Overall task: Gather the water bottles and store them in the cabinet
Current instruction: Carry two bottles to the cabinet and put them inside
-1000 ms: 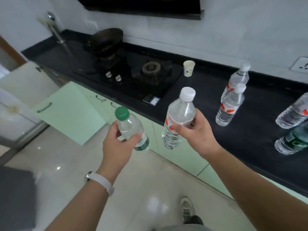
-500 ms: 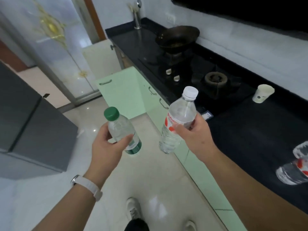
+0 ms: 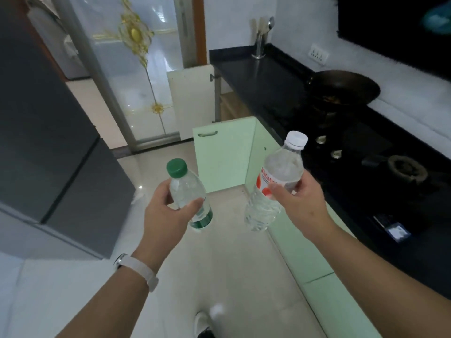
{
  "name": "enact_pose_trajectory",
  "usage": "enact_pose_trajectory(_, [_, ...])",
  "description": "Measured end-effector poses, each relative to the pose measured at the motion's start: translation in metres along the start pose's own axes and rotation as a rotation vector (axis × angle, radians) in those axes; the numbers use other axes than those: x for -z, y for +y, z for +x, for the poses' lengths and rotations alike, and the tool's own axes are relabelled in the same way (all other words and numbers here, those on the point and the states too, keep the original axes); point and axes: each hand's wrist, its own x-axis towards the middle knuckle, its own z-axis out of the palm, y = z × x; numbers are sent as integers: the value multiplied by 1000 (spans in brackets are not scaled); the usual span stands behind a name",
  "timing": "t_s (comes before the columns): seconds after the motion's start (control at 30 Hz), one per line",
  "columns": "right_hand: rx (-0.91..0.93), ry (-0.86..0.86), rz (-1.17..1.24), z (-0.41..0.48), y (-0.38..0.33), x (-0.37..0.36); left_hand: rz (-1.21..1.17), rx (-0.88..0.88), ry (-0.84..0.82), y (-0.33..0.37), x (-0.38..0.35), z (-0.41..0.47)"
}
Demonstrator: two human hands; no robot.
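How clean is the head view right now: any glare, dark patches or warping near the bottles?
Head view: the green-capped bottle and white-capped bottle read fairly sharp; the black counter and wok are underexposed, detail lost; the glossy floor shows glare spots; wide-angle distortion bows the grey appliance and door frame.

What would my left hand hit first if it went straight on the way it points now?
Probably the open green cabinet door; the left hand, holding the green-capped bottle, aims toward it, though depth is unclear.
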Motion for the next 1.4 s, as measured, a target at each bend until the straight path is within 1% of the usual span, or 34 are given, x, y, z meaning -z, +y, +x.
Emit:
enact_pose_trajectory(0.1, [5,-23,-51,28,-16,-48,-25,16,-1,-3,34,47])
enact_pose_trajectory(0.27, [18,-50,-61,64,-33,-110,-68,9,27,-7,71,101])
enact_pose_trajectory(0.6, [40,-147,-72,141,-41,-202,-73,100,117,-28,115,179])
enact_pose_trajectory(0.73, [33,-203,-44,188,-33,-237,-42,101,158,-34,121,224])
enact_pose_trajectory(0.9, [18,-276,-37,267,-24,-280,1,101,177,-35,120,303])
enact_pose_trajectory(1.07, [25,-298,-41,356,-26,-311,36,128,172,-28,108,390])
enact_pose_trajectory(1.2, [55,-322,-42,421,-30,-326,35,111,175,-22,97,451])
enact_pose_trajectory(1.4, [45,-285,-53,485,-36,-346,25,103,111,-11,89,526])
